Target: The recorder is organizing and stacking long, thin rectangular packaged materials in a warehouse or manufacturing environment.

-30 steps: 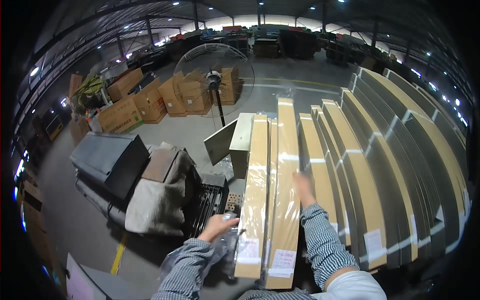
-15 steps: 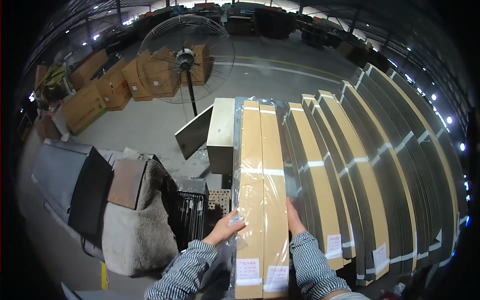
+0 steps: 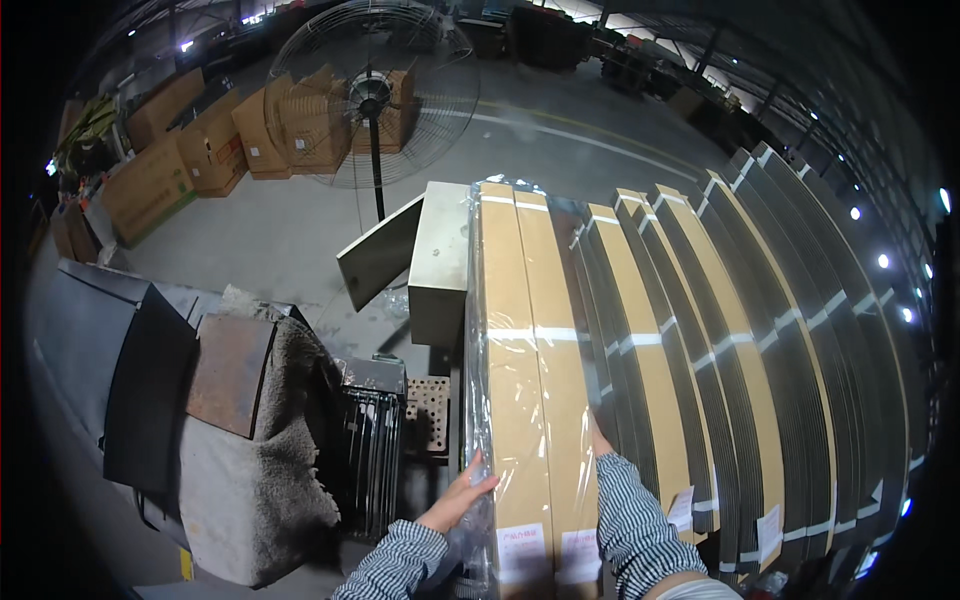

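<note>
And here they are, two long, narrow tan packages, flat faces up, lying side by side! The left package (image 3: 517, 400) and the right package (image 3: 566, 400) meet along a thin seam, both running lengthwise from near to far, far ends angled slightly left. Clear plastic wrap (image 3: 478, 330) glints in streaks over the tan, bunching loosely down the left side and crumpling past the far end. White bands (image 3: 511, 334) cross both at mid-length and again at the far end. Down near, each carries a pale, red-printed label (image 3: 521, 550)!
</note>
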Action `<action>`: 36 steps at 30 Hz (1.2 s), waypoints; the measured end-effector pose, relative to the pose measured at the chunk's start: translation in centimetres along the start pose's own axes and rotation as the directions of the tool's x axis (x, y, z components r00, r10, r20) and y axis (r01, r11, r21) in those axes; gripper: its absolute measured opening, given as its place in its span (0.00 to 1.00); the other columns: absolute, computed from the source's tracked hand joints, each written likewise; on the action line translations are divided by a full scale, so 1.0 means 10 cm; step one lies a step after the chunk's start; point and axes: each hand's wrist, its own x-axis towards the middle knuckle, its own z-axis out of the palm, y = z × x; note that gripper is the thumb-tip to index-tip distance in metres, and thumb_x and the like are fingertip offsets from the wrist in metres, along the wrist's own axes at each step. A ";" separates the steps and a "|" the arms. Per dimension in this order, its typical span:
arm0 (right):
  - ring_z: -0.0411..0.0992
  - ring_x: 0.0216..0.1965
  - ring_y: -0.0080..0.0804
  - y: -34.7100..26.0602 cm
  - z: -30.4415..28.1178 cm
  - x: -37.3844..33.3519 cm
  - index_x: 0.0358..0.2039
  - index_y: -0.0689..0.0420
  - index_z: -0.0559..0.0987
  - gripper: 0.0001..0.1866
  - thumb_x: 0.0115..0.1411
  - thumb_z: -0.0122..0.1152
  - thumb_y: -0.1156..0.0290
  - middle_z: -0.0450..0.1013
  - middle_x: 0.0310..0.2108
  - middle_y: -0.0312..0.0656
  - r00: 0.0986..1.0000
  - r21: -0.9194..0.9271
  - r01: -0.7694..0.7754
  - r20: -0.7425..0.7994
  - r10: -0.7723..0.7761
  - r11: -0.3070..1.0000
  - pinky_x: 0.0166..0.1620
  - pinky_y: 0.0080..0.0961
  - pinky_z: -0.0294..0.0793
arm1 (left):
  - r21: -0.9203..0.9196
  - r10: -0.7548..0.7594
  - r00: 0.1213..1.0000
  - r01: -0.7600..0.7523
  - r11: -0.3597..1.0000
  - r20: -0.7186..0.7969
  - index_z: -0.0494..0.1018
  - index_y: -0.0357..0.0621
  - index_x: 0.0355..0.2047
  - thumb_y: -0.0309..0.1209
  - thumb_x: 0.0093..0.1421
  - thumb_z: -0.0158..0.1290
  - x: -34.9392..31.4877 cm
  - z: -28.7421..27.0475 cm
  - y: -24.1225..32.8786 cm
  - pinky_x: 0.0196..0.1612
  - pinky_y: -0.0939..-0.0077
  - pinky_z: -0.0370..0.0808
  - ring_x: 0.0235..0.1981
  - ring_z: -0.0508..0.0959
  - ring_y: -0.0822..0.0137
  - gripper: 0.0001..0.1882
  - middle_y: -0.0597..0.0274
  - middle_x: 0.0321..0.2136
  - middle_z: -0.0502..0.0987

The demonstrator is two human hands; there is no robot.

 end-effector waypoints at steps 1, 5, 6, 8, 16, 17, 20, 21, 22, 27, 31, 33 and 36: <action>0.64 0.59 0.38 0.01 -0.04 0.01 0.60 0.61 0.68 0.38 0.67 0.36 0.38 0.68 0.58 0.44 1.000 -0.040 0.012 0.011 -0.011 0.999 0.61 0.35 0.60 | -0.055 0.020 1.000 -0.020 0.998 0.009 0.37 0.36 0.70 0.48 0.60 0.58 0.05 -0.01 0.01 0.70 0.71 0.44 0.71 0.45 0.58 0.53 0.45 0.71 0.42; 0.67 0.57 0.37 0.04 -0.22 0.05 0.58 0.61 0.71 0.37 0.68 0.36 0.39 0.71 0.56 0.43 0.986 -0.246 0.153 -0.024 -0.164 0.957 0.60 0.35 0.62 | 0.026 0.171 0.984 -0.169 0.985 -0.058 0.52 0.34 0.67 0.43 0.61 0.59 0.19 -0.11 -0.21 0.66 0.70 0.56 0.65 0.60 0.59 0.43 0.44 0.64 0.60; 0.68 0.55 0.35 0.04 -0.32 0.03 0.56 0.60 0.72 0.31 0.69 0.40 0.46 0.72 0.54 0.42 0.957 -0.105 0.213 -0.178 -0.230 0.971 0.58 0.32 0.64 | 0.026 0.207 0.970 -0.205 0.978 -0.124 0.58 0.33 0.64 0.41 0.60 0.60 0.07 0.02 -0.11 0.62 0.72 0.61 0.60 0.66 0.61 0.38 0.46 0.59 0.67; 0.71 0.51 0.31 -0.11 -0.27 -0.17 0.53 0.60 0.75 0.22 0.70 0.46 0.57 0.74 0.50 0.42 0.876 0.135 0.347 -0.399 -0.270 0.928 0.56 0.27 0.67 | 0.139 0.237 0.934 -0.206 0.969 -0.268 0.67 0.31 0.56 0.35 0.58 0.61 -0.38 0.24 0.08 0.54 0.74 0.70 0.49 0.76 0.65 0.29 0.51 0.48 0.77; 0.68 0.56 0.44 -0.19 -0.05 -2.66 0.47 0.62 0.77 0.17 0.57 0.61 0.74 0.71 0.53 0.47 0.551 -0.465 0.744 0.018 -0.835 0.480 0.60 0.35 0.65 | 0.369 0.355 0.703 -0.141 0.919 -0.616 0.75 0.33 0.29 0.19 0.51 0.58 -2.02 0.98 -0.72 0.35 0.78 0.72 0.29 0.77 0.71 0.05 0.57 0.27 0.80; 0.66 0.58 0.47 -0.24 -0.08 -3.07 0.47 0.62 0.77 0.17 0.56 0.62 0.73 0.69 0.54 0.48 0.525 -0.557 0.738 0.119 -0.843 0.381 0.61 0.36 0.64 | 0.457 0.440 0.689 -0.175 0.872 -0.577 0.75 0.33 0.31 0.20 0.54 0.58 -2.15 1.27 -0.70 0.36 0.78 0.72 0.31 0.78 0.70 0.05 0.57 0.29 0.80; 0.61 0.62 0.52 -0.40 -0.30 -4.13 0.48 0.62 0.76 0.20 0.54 0.65 0.72 0.66 0.58 0.51 0.458 -0.523 0.809 0.274 -0.846 0.269 0.63 0.42 0.62 | 0.424 0.449 0.722 -0.235 0.874 -0.526 0.73 0.34 0.40 0.23 0.61 0.55 -2.38 1.98 -0.54 0.35 0.81 0.70 0.29 0.76 0.74 0.08 0.58 0.31 0.81; 0.61 0.62 0.54 -0.43 -0.43 -4.40 0.48 0.63 0.76 0.21 0.53 0.65 0.71 0.65 0.59 0.51 0.405 -0.510 0.838 0.342 -0.848 0.195 0.63 0.43 0.61 | 0.435 0.453 0.718 -0.229 0.871 -0.528 0.73 0.34 0.40 0.23 0.61 0.55 -2.45 2.26 -0.44 0.35 0.81 0.70 0.29 0.76 0.74 0.08 0.58 0.31 0.81; 0.60 0.63 0.54 -0.42 -0.59 -4.59 0.48 0.63 0.76 0.22 0.52 0.66 0.71 0.65 0.59 0.52 0.394 -0.553 0.818 0.332 -0.857 0.161 0.63 0.44 0.61 | 0.389 0.445 0.741 -0.266 0.882 -0.503 0.73 0.36 0.40 0.25 0.61 0.55 -2.52 2.55 -0.33 0.33 0.83 0.68 0.27 0.73 0.77 0.08 0.59 0.31 0.81; 0.68 0.54 0.53 -0.33 -1.64 -5.25 0.46 0.64 0.76 0.23 0.48 0.67 0.73 0.69 0.52 0.54 0.282 -0.885 0.460 0.070 -0.957 0.071 0.56 0.42 0.68 | 0.227 0.465 0.815 -0.409 0.884 -0.345 0.73 0.39 0.42 0.28 0.63 0.55 -2.75 3.23 -0.35 0.25 0.87 0.61 0.21 0.66 0.82 0.08 0.60 0.33 0.81; 0.58 0.62 0.56 0.21 -2.22 -5.16 0.51 0.61 0.74 0.29 0.50 0.65 0.61 0.61 0.60 0.54 0.286 -0.992 0.104 -0.036 -0.958 0.069 0.59 0.51 0.59 | 0.123 0.520 0.808 -0.507 0.853 -0.275 0.71 0.39 0.45 0.26 0.64 0.52 -2.93 3.60 -0.42 0.24 0.87 0.61 0.21 0.67 0.81 0.09 0.59 0.31 0.80; 0.55 0.63 0.56 0.23 -2.04 -5.12 0.53 0.59 0.74 0.31 0.49 0.65 0.59 0.59 0.62 0.54 0.311 -0.996 0.066 -0.033 -0.950 0.056 0.59 0.53 0.58 | -0.043 0.481 0.813 -0.522 0.852 -0.328 0.70 0.38 0.46 0.25 0.65 0.51 -3.07 3.83 -0.49 0.23 0.87 0.63 0.20 0.68 0.79 0.10 0.58 0.32 0.79; 0.53 0.64 0.54 0.18 -1.98 -5.16 0.60 0.53 0.70 0.37 0.49 0.64 0.56 0.54 0.67 0.50 0.473 -0.979 -0.088 -0.203 -0.858 0.184 0.59 0.57 0.55 | -0.026 0.531 0.778 -0.571 0.820 -0.336 0.70 0.37 0.46 0.24 0.65 0.49 -3.18 4.20 -0.57 0.24 0.88 0.64 0.21 0.68 0.81 0.10 0.57 0.34 0.80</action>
